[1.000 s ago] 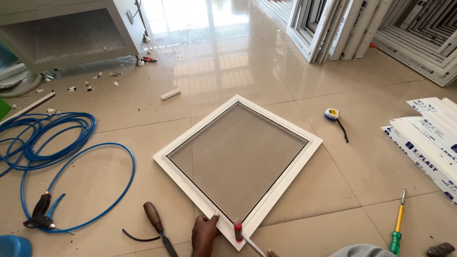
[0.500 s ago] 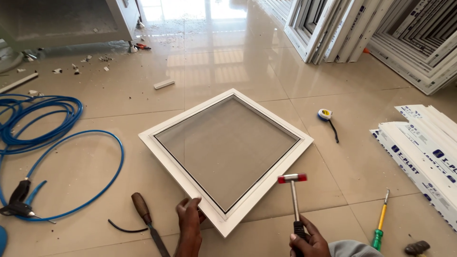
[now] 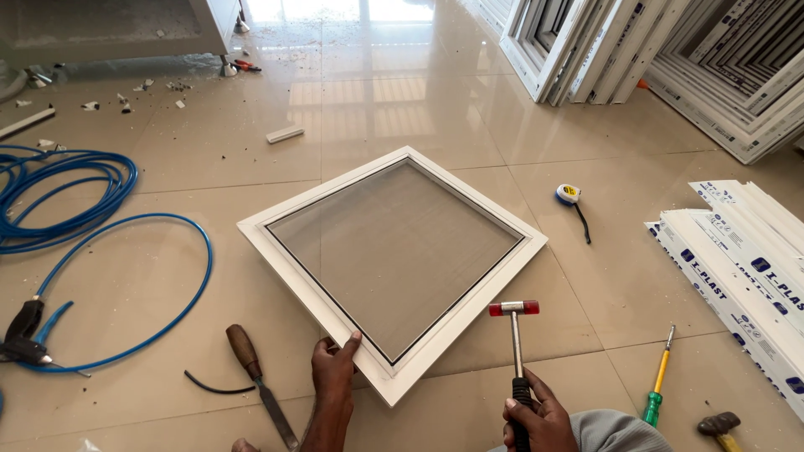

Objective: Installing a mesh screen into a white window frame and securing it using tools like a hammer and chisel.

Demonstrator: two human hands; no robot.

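A square white window frame (image 3: 276, 238) with a glass pane lies flat on the tiled floor, turned like a diamond. My left hand (image 3: 335, 368) rests on the frame's near left edge, close to the nearest corner, thumb on top. My right hand (image 3: 536, 414) grips the black handle of a small mallet (image 3: 514, 308) with red and white faces. The mallet stands upright, its head raised over the frame's near right edge.
A wooden-handled chisel (image 3: 255, 377) and a black strip lie left of my left hand. Blue air hose (image 3: 109, 184) with a nozzle coils at left. A tape measure (image 3: 569, 195), a yellow-green screwdriver (image 3: 657, 381), another hammer (image 3: 718, 425) and stacked white profiles (image 3: 745, 268) lie right. More frames lean at back.
The mallet was low at the frame's near corner a second ago; now my right hand holds it raised further right. My left hand stays on the frame. The view has shifted slightly.
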